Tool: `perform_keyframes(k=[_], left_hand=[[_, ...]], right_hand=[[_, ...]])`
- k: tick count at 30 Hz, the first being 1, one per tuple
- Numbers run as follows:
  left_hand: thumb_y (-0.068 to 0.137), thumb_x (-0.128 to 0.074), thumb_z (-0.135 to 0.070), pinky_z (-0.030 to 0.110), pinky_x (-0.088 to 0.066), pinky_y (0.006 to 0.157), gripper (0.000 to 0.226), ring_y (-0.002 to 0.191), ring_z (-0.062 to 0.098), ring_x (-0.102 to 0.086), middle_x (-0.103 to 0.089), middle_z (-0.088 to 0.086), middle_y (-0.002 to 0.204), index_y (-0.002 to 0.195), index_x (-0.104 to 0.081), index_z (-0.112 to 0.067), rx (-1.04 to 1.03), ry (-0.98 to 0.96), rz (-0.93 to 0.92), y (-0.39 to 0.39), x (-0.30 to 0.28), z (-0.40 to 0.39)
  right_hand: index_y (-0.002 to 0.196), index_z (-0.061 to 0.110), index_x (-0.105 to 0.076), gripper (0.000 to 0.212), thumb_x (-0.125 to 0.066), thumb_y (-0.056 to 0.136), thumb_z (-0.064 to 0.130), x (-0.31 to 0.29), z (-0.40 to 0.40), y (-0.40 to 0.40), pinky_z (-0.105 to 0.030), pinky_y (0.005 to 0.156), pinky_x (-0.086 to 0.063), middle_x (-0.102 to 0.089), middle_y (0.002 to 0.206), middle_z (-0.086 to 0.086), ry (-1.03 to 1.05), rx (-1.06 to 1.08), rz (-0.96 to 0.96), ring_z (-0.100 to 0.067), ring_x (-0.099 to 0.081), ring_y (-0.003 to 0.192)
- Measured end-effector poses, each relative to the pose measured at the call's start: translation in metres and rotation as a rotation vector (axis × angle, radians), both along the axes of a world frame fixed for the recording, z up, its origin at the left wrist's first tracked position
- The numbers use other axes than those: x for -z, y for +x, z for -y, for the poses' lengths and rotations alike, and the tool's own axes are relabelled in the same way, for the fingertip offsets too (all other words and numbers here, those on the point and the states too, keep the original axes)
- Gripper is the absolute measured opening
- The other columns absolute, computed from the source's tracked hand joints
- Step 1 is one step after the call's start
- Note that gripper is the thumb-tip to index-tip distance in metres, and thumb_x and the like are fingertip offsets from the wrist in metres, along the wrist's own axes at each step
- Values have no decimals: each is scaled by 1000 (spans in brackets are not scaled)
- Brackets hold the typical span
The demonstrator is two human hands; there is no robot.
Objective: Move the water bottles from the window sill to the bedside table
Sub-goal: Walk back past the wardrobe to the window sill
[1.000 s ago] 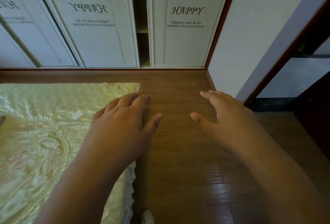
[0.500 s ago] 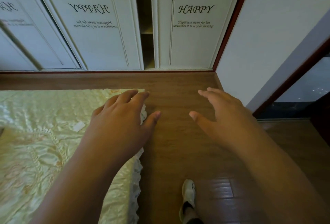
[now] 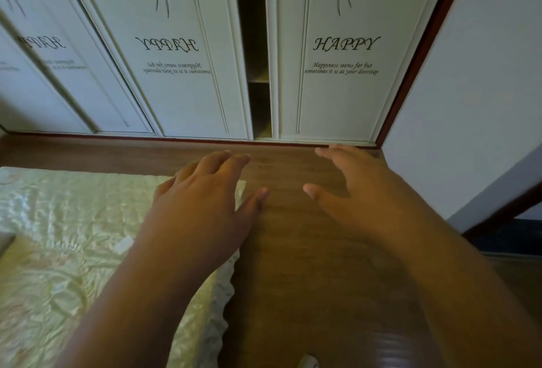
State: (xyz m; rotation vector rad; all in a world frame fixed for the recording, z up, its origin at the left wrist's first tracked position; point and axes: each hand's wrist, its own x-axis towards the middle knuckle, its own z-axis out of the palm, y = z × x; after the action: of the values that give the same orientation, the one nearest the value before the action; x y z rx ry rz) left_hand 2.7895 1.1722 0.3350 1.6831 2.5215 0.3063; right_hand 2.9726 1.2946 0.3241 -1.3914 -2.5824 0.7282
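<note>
No water bottle, window sill or bedside table is in view. My left hand (image 3: 202, 209) is held out in front of me, palm down, over the corner of the bed, fingers apart and holding nothing. My right hand (image 3: 355, 194) hovers over the wooden floor to its right, also palm down with fingers spread and nothing in it. The two hands are roughly a hand's width apart.
A bed with a pale yellow satin cover (image 3: 67, 244) fills the lower left. White sliding wardrobe doors (image 3: 337, 74) printed with "HAPPY" stand ahead, with a narrow dark gap (image 3: 258, 74) between two panels. A white wall (image 3: 475, 103) and dark doorway (image 3: 510, 235) lie right. Wooden floor (image 3: 308, 265) runs between.
The view has tilted up and moved nearer the wardrobe, showing more of the doors. Both hands stay spread and held out. The shoe seen half a second ago has dropped to the frame's bottom edge.
</note>
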Motion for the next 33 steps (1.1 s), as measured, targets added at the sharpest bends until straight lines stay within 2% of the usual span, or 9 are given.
perform_keyframes(k=[13, 23, 29, 33], left_hand=[[85, -26, -76, 45, -29, 113, 67, 143, 15, -29, -27, -22, 154, 146, -23, -47, 6, -40, 57, -39, 13, -135], [85, -27, -75, 46, -27, 114, 68, 145, 14, -23, -23, -20, 157, 147, -21, -48, 129, -7, 85, -137, 11, -270], [85, -26, -75, 46, -28, 114, 67, 145, 15, -26, -26, -17, 157, 146, -23, -47, 159, 5, 49, -201, 8, -327], [86, -26, -74, 44, -28, 113, 66, 144, 13, -27, -28, -17, 156, 146, -24, -47, 113, 14, 41, -234, 8, -344]], right_hand=[[152, 43, -24, 72, -48, 89, 68, 9, -132, -37, -49, 117, -31, -26, 160, 15, 14, 29, 26, -13, -27, 146], [152, 40, -27, 69, -50, 91, 63, -3, -240, -118, -45, 118, -29, -27, 159, 13, 79, 137, 38, -13, -27, 146], [151, 40, -28, 68, -49, 91, 64, 0, -292, -181, -47, 117, -30, -29, 159, 14, 104, 140, 29, -13, -29, 145], [152, 38, -28, 68, -50, 92, 61, 0, -322, -218, -38, 117, -25, -27, 159, 13, 93, 90, 30, -12, -26, 146]])
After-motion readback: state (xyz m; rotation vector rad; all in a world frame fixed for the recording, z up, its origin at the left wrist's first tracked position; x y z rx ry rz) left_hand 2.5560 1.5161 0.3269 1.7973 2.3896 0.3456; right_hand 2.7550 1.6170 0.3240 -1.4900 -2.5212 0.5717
